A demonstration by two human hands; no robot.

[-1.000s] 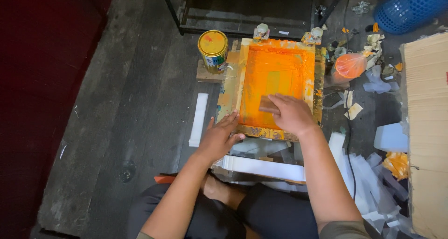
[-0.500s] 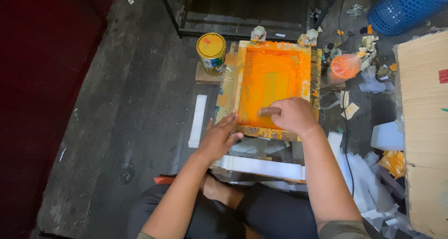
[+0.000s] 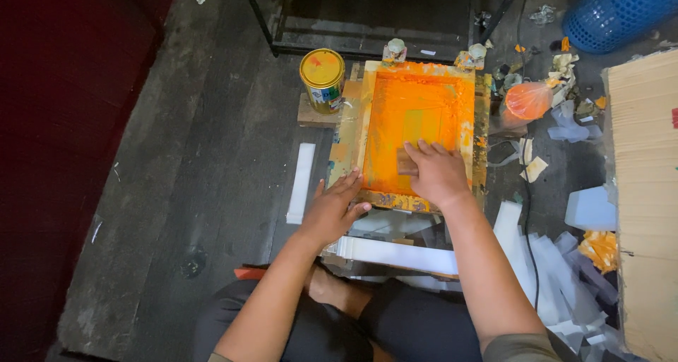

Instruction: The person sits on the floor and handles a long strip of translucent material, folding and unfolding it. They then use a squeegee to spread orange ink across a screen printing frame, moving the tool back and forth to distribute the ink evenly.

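Note:
A wooden printing screen frame coated in orange ink lies flat on the floor in front of me. My right hand grips a small brown squeegee block and presses it on the orange mesh near the frame's near edge. My left hand lies flat, fingers spread, on the frame's near left corner. A white strip of paper sits just below the frame, above my knees.
A yellow-lidded tin can stands on a wood block left of the frame. An orange plastic bag, paper scraps, a stack of cardboard, a blue basket and a black metal rack surround it.
My right hand has pulled the squeegee block a little closer to me along the orange mesh. My left hand has stayed on the frame's corner.

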